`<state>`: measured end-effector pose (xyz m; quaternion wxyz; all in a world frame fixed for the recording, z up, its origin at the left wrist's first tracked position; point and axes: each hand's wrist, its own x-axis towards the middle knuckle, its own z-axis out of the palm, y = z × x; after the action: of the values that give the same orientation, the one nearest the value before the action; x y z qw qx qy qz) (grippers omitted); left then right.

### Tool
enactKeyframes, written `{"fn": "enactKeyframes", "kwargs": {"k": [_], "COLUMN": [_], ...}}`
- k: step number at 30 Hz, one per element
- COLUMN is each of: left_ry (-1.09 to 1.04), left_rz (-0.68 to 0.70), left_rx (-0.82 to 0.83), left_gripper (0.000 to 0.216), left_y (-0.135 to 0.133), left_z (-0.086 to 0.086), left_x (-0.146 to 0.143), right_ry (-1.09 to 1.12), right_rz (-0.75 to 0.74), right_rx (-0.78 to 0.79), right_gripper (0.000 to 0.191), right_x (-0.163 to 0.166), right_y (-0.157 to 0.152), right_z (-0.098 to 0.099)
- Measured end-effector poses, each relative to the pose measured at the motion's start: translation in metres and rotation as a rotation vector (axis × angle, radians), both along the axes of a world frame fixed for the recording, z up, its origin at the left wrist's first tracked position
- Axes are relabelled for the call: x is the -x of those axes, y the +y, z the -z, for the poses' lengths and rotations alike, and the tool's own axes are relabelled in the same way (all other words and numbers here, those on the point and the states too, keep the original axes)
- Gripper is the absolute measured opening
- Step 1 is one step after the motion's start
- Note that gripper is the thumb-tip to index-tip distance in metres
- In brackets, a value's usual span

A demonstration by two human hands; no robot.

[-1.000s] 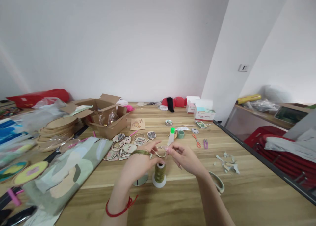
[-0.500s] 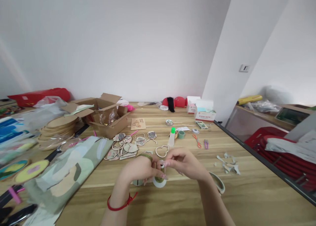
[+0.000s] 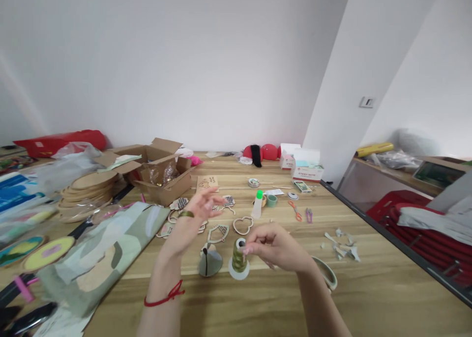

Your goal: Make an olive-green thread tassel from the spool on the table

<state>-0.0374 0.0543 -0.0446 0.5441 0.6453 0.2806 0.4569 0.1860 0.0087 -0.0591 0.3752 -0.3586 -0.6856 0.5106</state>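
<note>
A cone spool of olive-green thread (image 3: pixel 239 262) stands upright on its white base. My right hand (image 3: pixel 276 248) is beside its top, thumb and fingertips pinched together; what they hold, if anything, is too small to make out. Up and to the left, my left hand (image 3: pixel 199 210) is raised with its fingers apart, holding nothing between them. An olive-green band (image 3: pixel 188 213), matching the thread's colour, circles this hand, and a red cord bracelet (image 3: pixel 164 298) is on the wrist. Left of the spool sits a small patterned grey-green piece (image 3: pixel 211 262) with a dark line.
Wooden shapes (image 3: pixel 218 233), a heart frame (image 3: pixel 243 226) and a green-capped bottle (image 3: pixel 257 207) lie beyond the spool. Orange scissors (image 3: pixel 295 210), purple snips (image 3: pixel 309 215) and fabric scraps (image 3: pixel 344 248) are right. Patterned cloth (image 3: pixel 110 248) and a cardboard box (image 3: pixel 165 189) are left.
My left hand has left the spool, moving up and left, its fingers opening. The spool and the patterned piece are now uncovered. My right hand has hardly moved.
</note>
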Motion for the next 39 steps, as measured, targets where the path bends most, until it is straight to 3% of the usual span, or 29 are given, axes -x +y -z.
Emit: {"fn": "enactKeyframes", "kwargs": {"k": [3,9,11,15,21,25,28,32,39], "left_ry": [-0.33,-0.715,-0.976,-1.386,-1.385,-1.188,-1.146,-1.314,-1.358], "left_rz": [-0.256,-0.441,-0.453,-0.313,-0.245,-0.203,-0.04,0.139,0.061], "left_rx": [-0.032,0.028,0.068,0.153,0.086,0.07,0.101,0.155,0.092], "left_gripper": [0.031,0.035,0.033,0.039,0.04,0.036,0.038,0.035,0.037], "left_y": [0.007,0.016,0.017,0.017,0.009,-0.002,-0.009,-0.01,-0.007], "left_z": [0.0,-0.005,-0.006,-0.006,-0.008,-0.017,-0.021,-0.017,-0.012], "left_x": [-0.001,0.01,0.012,0.018,0.029,0.028,0.026,0.029,0.045], "right_ry": [-0.014,-0.002,-0.03,-0.058,0.032,0.091,0.093,0.082,0.045], "right_rz": [-0.018,-0.033,-0.042,-0.076,-0.073,0.013,0.115,0.154,0.101], "right_rx": [0.016,0.032,0.027,0.043,0.048,0.013,-0.001,-0.013,0.012], "right_gripper": [0.029,0.03,0.028,0.027,0.031,0.031,0.032,0.032,0.032], "right_x": [-0.002,-0.006,-0.006,-0.007,-0.017,-0.021,-0.021,-0.025,-0.034], "right_y": [-0.001,0.0,0.0,0.0,0.003,0.005,0.007,0.008,0.003], "right_z": [0.003,0.004,0.004,0.004,0.005,0.007,0.007,0.007,0.001]}}
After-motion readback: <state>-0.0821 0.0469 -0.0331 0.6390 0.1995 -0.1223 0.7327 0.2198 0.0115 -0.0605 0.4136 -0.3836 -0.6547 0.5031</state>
